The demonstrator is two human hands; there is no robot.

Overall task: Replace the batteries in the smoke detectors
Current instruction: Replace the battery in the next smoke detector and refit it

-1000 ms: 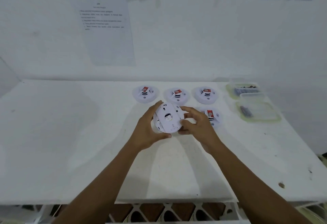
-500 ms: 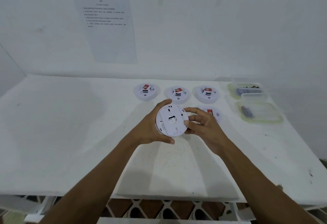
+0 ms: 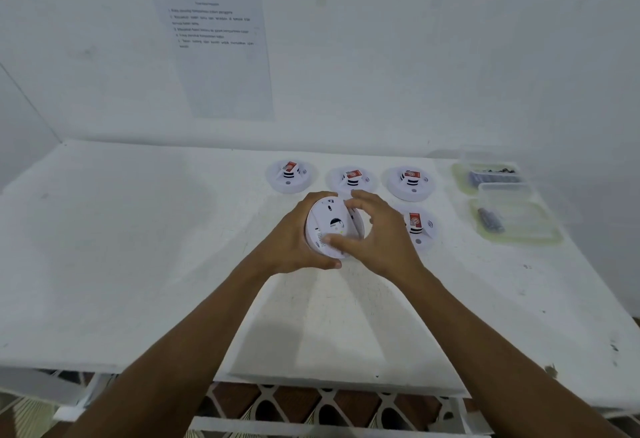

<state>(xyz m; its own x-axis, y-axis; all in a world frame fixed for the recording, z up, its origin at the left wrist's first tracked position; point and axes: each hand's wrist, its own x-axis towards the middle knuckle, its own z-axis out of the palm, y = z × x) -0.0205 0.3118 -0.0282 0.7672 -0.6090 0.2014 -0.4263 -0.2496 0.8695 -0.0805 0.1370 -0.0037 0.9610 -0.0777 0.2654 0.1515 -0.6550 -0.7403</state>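
A round white smoke detector is held above the table with its back side facing me. My left hand cups its left edge from below. My right hand grips its right edge, thumb pressed on the back plate and fingers curled over the top. Three more white detectors with red stickers lie in a row behind: left detector, middle detector, right detector. Another detector lies just right of my right hand, partly hidden by it.
Two clear plastic containers stand at the right of the white table: the far container with dark batteries, the near container with one or two. Paper sheets hang on the wall behind. The table's front edge is near my forearms.
The detector has turned in my hands, its dark opening now higher on the back plate. My right hand has shifted from the side to over the top and right edge.
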